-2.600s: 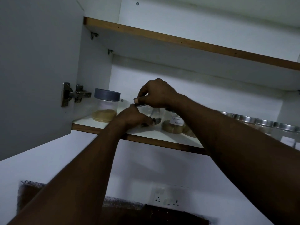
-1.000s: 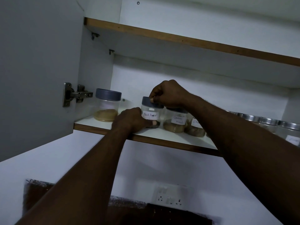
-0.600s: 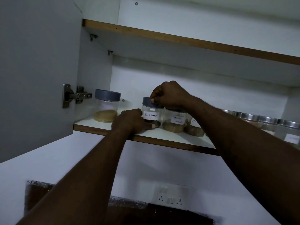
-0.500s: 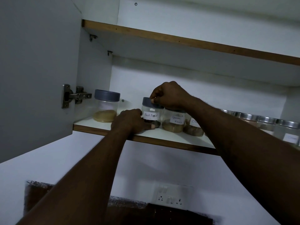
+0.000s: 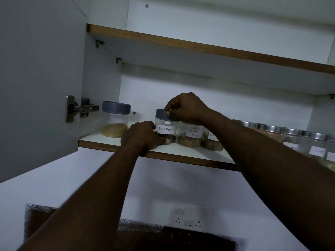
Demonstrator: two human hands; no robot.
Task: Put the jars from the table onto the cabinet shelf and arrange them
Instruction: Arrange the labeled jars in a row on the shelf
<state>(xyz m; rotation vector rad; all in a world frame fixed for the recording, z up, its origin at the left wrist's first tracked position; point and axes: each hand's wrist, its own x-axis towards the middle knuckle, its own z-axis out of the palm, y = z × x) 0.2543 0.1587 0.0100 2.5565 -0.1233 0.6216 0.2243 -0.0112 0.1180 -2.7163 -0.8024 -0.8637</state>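
The Black Pepper jar [image 5: 165,130] stands upright on the cabinet shelf [image 5: 90,138], close to its front edge and left of the middle. It is just beside the Garam Masala jar [image 5: 192,137] on its right and well apart from the tan-filled jar [image 5: 115,122] near the shelf's left end.

The left hand [image 5: 143,135] wraps the lower left side of the jar, with one finger lying along the shelf in front of the base. The right hand [image 5: 186,107] comes over from above, and its fingers [image 5: 167,113] pinch the rim of the grey lid [image 5: 161,114].

The jar is clear-walled, and only a shallow dark layer sits at the bottom, so it is probably light and easy to shift with little force. Whether the wall is glass or plastic cannot be told. Either way it looks smooth and stiff, so it could slip in a loose hold and would not give under the fingers.

The safest place to hold is the body, low down, where the left hand already has it. The lid is a poorer handle, since a twist there might loosen it rather than turn the jar. With so little weight inside, a nudge near the top could tip it towards the front edge or knock its neighbour. Sliding it from the base should keep it steady and the label facing out.
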